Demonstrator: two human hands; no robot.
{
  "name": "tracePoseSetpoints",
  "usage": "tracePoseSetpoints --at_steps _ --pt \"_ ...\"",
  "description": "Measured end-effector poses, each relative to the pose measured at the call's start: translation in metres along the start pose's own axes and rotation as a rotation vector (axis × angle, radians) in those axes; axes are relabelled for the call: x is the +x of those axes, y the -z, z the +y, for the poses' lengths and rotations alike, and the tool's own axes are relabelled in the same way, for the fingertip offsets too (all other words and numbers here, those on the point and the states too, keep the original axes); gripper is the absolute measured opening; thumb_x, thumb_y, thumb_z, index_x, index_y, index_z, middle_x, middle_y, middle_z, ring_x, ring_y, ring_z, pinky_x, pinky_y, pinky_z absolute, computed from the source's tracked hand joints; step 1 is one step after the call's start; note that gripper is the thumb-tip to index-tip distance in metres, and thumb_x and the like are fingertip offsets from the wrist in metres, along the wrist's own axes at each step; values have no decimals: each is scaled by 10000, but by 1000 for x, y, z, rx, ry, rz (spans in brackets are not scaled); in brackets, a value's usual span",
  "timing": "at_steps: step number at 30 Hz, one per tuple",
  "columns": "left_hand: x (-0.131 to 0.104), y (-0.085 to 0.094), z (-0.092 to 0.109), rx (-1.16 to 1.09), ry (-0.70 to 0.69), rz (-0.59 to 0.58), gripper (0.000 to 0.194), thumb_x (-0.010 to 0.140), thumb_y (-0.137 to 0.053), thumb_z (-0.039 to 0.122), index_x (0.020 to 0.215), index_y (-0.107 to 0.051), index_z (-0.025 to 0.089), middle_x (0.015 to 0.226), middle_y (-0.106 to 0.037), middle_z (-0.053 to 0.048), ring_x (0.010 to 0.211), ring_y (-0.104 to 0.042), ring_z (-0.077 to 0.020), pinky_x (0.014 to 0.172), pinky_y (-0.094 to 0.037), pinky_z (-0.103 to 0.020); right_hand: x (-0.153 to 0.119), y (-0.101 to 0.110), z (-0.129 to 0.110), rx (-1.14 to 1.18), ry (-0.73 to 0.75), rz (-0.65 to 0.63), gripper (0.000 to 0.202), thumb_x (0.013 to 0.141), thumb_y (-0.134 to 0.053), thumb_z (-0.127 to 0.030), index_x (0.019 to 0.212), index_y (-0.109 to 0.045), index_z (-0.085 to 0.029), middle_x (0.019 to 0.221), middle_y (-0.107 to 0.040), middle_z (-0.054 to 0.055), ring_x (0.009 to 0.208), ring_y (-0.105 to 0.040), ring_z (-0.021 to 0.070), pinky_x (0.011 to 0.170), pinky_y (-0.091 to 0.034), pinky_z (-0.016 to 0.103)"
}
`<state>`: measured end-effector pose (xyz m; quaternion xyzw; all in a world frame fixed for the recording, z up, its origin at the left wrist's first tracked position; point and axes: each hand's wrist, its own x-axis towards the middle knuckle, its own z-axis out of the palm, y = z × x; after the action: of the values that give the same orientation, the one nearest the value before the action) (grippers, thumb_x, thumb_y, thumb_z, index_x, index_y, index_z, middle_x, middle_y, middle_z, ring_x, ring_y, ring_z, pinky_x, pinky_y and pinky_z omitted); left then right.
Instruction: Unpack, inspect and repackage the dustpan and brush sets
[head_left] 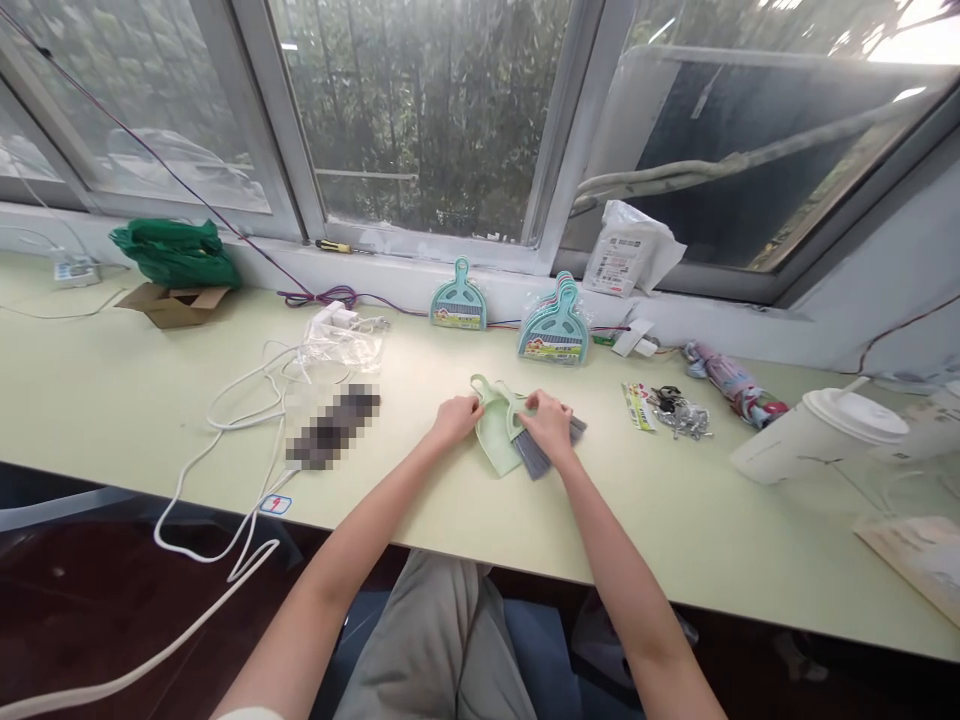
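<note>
A small pale green dustpan (495,440) lies on the table in front of me, its handle pointing toward the window. My left hand (456,420) pinches the dustpan's left edge between thumb and fingers. Overlapping it on the right is a small hand brush (532,455) with grey bristles and a pale green handle. My right hand (549,425) has its fingers closed on the brush, covering part of the green head and bristles. The bristles fan out toward me and to the right.
Packed blue-green dustpan sets (553,335) and a single one (459,300) stand against the wall. Keys (679,410), a folded umbrella (731,385) and a white lidded cup (821,435) are on the right. White cables (187,470) and an open cardboard box (176,307) lie left.
</note>
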<state>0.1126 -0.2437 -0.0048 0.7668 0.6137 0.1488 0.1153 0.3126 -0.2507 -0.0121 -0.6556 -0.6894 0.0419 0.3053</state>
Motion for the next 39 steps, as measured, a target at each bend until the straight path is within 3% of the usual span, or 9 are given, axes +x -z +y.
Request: tracePoseSetpoints --at_steps 6,12,16,21,25,30,33,35,39 --pt "-9 -11 11 41 -402 -3 379 984 -245 290 901 -599 187 932 -657 -82 877 -609 -187 769 -423 -291 -6 -10 -13 75 78 -28 150 785 -541 -219 926 -587 -238 892 -705 17 960 -606 212 957 -242 405" --pt "0 4 -2 371 -710 289 302 900 -448 139 1188 -522 195 1205 -560 -119 1095 -523 -227 895 -378 -354 -4 -5 -12 153 89 -73 149 789 -569 -251 924 -632 -259 879 -726 0 964 -628 207 1027 -213 440" --pt "9 -4 0 480 -817 202 264 904 -373 60 1066 -563 143 1003 -611 -115 916 -575 -207 808 -393 -336 -2 -3 -16 191 86 -102 150 795 -593 -271 935 -644 -270 864 -734 -17 920 -652 191 1041 -231 424" --pt "15 -14 1 466 -782 120 240 888 -373 42 979 -581 119 904 -623 -118 815 -597 -204 742 -408 -336 2 -4 -21 99 54 -173 189 774 -624 -225 960 -632 -258 861 -733 -14 919 -660 186 963 -321 370" --pt "14 -10 -2 214 -693 126 296 890 -365 80 1056 -594 170 1063 -632 -137 1010 -590 -229 878 -412 -375 4 -8 -23 57 64 -152 169 768 -600 -198 927 -624 -250 880 -723 -4 943 -651 191 912 -349 352" --pt "12 -10 15 -610 -156 425 449 880 -410 183 1324 -419 252 1388 -462 -115 1301 -425 -235 1065 -331 -453 12 -8 -17 241 -128 81 140 763 -560 -263 892 -608 -243 900 -704 15 894 -642 196 829 -423 313" --pt "12 -17 32 -1144 2 23 462 892 -463 391 1319 -408 224 1269 -561 -132 1129 -581 -237 948 -456 -422 17 -6 -16 362 -169 260 184 813 -501 -302 954 -585 -220 979 -686 64 933 -624 204 843 -444 310" --pt "11 -21 40 -1297 3 -265 505 823 -585 443 1256 -475 207 1177 -621 -125 1041 -628 -235 898 -488 -388 20 -3 -14 408 -96 240 228 839 -478 -317 1017 -575 -212 1018 -675 77 958 -615 199 859 -450 299" --pt "11 -24 34 -1393 168 -225 357 762 -629 306 1093 -559 193 1047 -672 -75 946 -652 -199 845 -516 -324 26 13 21 247 -126 263 288 873 -447 -318 1106 -582 -214 1209 -605 101 1151 -524 227 992 -382 388"
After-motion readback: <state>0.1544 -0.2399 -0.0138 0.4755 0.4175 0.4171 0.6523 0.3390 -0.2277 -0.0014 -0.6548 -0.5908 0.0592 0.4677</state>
